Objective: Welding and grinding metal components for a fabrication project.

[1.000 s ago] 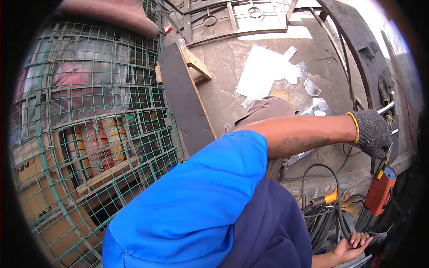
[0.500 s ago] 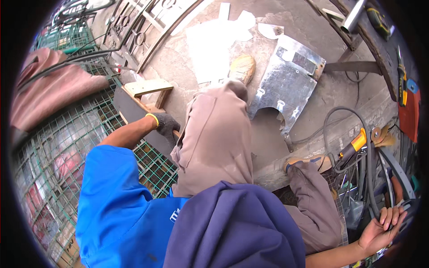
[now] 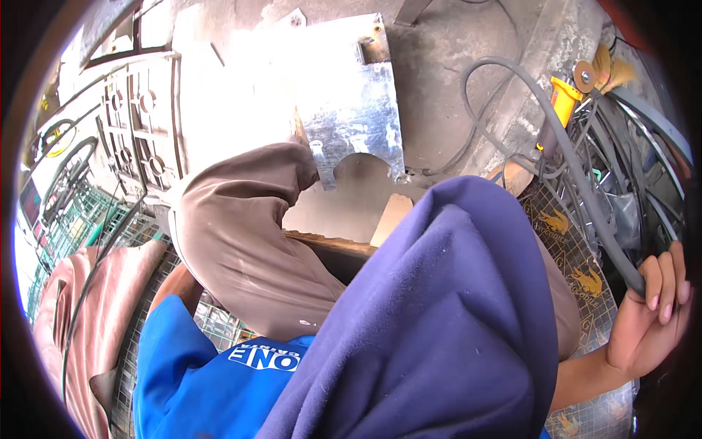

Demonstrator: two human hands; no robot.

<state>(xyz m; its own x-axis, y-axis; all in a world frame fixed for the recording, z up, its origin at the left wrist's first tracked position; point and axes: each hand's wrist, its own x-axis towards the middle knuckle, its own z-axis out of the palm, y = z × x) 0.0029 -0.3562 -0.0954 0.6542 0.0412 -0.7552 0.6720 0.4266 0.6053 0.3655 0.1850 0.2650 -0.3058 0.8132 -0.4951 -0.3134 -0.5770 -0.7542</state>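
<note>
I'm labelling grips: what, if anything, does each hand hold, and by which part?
The bare right hand holds a thick, dark-grey cable by its lower visible end. The left hand is hidden, so I cannot tell.

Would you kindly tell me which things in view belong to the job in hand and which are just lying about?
In the job, as shown:
thick grey cable, held in the bare right hand
left hand hidden, its hold unclear

Apparently just lying about:
yellow-and-black angle grinder
shiny sheet-metal plate with half-round cutout
pinkish-brown cloth
</note>
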